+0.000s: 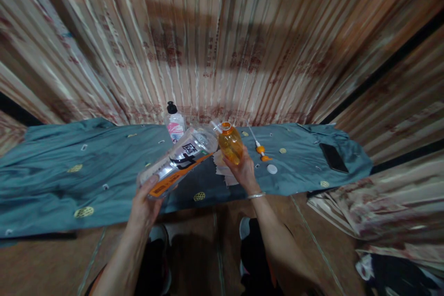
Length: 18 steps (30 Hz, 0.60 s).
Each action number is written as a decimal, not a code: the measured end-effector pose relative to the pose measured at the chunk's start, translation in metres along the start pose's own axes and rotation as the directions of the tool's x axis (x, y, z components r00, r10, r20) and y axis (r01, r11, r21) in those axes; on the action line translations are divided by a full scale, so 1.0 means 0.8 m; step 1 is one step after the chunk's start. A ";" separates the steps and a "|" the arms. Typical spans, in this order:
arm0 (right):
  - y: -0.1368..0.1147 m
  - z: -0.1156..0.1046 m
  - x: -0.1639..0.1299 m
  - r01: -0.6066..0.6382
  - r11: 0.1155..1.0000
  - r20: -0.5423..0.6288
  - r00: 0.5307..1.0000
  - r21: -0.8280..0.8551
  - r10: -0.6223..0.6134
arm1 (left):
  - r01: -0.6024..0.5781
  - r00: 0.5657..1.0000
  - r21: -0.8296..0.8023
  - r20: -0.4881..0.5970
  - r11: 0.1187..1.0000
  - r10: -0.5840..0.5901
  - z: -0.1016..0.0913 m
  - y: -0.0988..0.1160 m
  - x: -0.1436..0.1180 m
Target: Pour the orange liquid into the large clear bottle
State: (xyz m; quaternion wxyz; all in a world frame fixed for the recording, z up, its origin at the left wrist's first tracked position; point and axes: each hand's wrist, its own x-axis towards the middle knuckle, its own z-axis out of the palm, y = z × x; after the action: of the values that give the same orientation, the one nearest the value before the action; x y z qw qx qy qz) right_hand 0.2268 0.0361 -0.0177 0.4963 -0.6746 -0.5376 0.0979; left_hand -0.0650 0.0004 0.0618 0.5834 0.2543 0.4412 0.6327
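Observation:
My left hand (147, 201) is wrapped round the base of a large clear plastic bottle (180, 162) with an orange and black label. The bottle is tilted, its neck end up and to the right. My right hand (243, 171) grips a small orange see-through bottle (230, 144), uncapped, its open mouth upward. The clear bottle's neck is close beside that mouth; whether they touch I cannot tell. An orange pump top (261, 150) with a white stem and clear tube lies right of my right hand. Crumpled tissue (224, 169) lies beneath the bottles.
A clear bottle with a black cap and pink label (175, 122) stands behind the large bottle. A white round cap (272, 169) and a black phone (333, 157) lie to the right on the teal cloth (114, 162). Patterned curtains (215, 46) hang behind.

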 end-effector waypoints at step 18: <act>-0.010 -0.006 0.001 -0.005 0.999 0.036 0.999 0.043 0.003 | -0.024 0.997 0.071 0.081 0.997 0.018 -0.032 0.001 0.014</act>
State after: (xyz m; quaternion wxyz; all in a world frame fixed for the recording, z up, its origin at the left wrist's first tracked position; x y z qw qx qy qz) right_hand 0.2253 0.0337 -0.0092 0.5009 -0.6630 -0.5428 0.1225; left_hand -0.0891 0.0041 0.0479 0.5846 0.3047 0.4370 0.6119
